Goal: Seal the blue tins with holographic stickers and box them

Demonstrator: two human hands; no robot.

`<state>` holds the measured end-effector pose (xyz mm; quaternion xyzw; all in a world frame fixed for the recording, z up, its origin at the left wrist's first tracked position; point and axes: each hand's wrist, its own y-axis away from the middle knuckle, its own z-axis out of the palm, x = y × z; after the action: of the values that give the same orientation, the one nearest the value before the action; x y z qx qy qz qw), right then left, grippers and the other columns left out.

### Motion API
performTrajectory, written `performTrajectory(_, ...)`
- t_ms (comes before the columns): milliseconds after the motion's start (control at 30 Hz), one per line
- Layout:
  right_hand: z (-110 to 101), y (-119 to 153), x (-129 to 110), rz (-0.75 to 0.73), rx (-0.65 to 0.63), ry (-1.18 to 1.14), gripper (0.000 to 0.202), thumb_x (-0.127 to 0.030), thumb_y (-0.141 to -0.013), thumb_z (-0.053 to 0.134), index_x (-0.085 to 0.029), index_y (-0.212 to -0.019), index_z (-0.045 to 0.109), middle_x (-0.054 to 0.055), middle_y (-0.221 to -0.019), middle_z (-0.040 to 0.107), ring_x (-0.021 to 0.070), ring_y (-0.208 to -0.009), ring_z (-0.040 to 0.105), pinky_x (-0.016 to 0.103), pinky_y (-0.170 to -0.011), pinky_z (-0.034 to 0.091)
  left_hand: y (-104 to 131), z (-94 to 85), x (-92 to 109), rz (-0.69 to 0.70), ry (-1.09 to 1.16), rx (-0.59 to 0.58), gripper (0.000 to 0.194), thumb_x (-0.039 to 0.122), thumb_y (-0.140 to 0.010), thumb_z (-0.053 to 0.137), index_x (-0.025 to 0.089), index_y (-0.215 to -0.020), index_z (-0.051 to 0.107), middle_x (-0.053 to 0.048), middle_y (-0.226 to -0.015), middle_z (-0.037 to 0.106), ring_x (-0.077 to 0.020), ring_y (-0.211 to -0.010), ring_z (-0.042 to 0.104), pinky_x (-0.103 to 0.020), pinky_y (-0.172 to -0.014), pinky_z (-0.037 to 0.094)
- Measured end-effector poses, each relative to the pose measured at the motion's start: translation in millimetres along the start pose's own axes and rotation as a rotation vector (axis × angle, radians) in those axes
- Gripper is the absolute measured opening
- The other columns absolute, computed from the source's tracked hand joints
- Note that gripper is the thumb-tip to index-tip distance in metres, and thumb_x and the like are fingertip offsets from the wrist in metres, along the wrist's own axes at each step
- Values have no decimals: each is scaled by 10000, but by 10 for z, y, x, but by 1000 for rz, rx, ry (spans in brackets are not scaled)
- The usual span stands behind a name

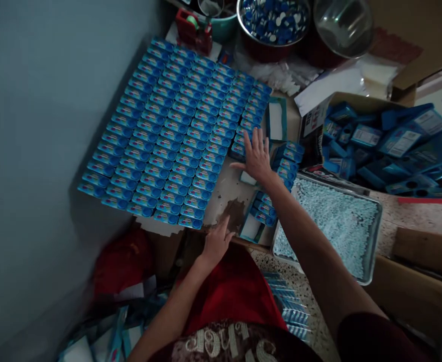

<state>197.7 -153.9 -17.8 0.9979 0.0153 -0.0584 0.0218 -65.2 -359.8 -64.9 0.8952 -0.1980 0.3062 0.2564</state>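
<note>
Rows of small blue packs (160, 146) cover most of the table. My right hand (257, 158), fingers spread, is at the lower right end of these rows, beside a few packs, and holds nothing that I can make out. Near the table's front edge my left hand (217, 244) has its fingers apart, over a brown worn patch (233, 213), with nothing in it. To the right of my right hand are shorter stacks of blue packs (289, 161) and a white-faced card with a blue-green border (277, 119).
A metal tray of pale blue pellets (328, 221) stands at the right, below a carton of blue packages (390, 143). At the back are a bowl of blue and white pieces (275, 22), a shiny metal bowl (342, 25) and a red tape dispenser (194, 31). A wall is on the left.
</note>
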Motion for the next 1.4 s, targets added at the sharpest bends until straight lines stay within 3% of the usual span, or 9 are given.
performTrajectory(100,157,-364,35,-66,-92,12,934,-579,-1071,494,83,-1671,222,379,-1753,104,456,-1674,53,676,-1312,37,138,-36,-87,4,29,51,579,231,-1059,564,220,-1627,451,-119,-1369,751,-248,-1183,764,-358,-1011,624)
performTrajectory(200,213,-298,25,-83,-118,27,905,-460,-1055,548,108,-1665,196,377,-1757,66,452,-1676,6,671,-1315,40,261,-74,-150,19,52,54,605,204,-1056,555,233,-1646,427,-115,-1383,744,-245,-1176,763,-362,-1018,625)
performTrajectory(400,194,-197,-70,-8,-99,79,895,-208,-910,647,-112,-1713,263,275,-1749,221,470,-1635,172,757,-1289,100,428,-85,-262,23,66,15,519,158,-1029,590,222,-1544,563,-85,-1177,798,-218,-1030,775,-345,-968,630)
performTrajectory(667,148,-549,-35,-12,-75,43,941,-490,-979,564,-111,-1724,132,243,-1601,337,487,-1483,340,799,-1200,204,121,23,-139,-134,327,85,342,234,-1020,626,199,-1351,708,-97,-1064,786,-241,-983,739,-383,-958,589)
performTrajectory(767,-164,-1,-180,6,-11,22,936,-546,-972,558,-198,-1736,145,210,-1622,319,506,-1513,291,802,-1215,206,-14,13,-91,-299,549,67,325,271,-971,692,157,-1271,744,-84,-956,774,-217,-852,724,-356,-862,584)
performTrajectory(900,-593,1550,-628,-9,50,-111,900,-569,-939,613,-286,-1722,271,180,-1631,345,505,-1506,316,739,-1169,383,129,-128,-177,-515,881,-7,474,459,-930,747,130,-1271,741,-86,-961,774,-197,-832,728,-307,-785,584)
performTrajectory(1067,-282,3114,-1063,64,136,-184,857,-390,-895,721,-354,-1677,374,177,-1593,387,416,-1420,473,616,-1138,475,474,-163,-126,-512,1110,-146,624,575,-976,679,149,-1431,666,-123,-1151,791,-222,-982,767,-368,-906,626)
performTrajectory(1233,333,3315,-927,136,200,-28,635,-328,-915,730,-396,-1532,599,152,-1602,431,408,-1455,448,605,-1181,412,459,131,111,-181,1073,-336,628,424,-1017,638,219,-1600,530,-122,-1586,599,-284,-1426,614,-482,-1226,490)
performTrajectory(1400,491,3297,-804,131,225,-3,581,-374,-924,720,-377,-1500,636,155,-1574,450,411,-1475,418,621,-1200,396,326,375,139,91,634,-203,790,285,-920,720,207,-1652,433,-156,-1724,409,-331,-1614,375,-563,-1343,310)
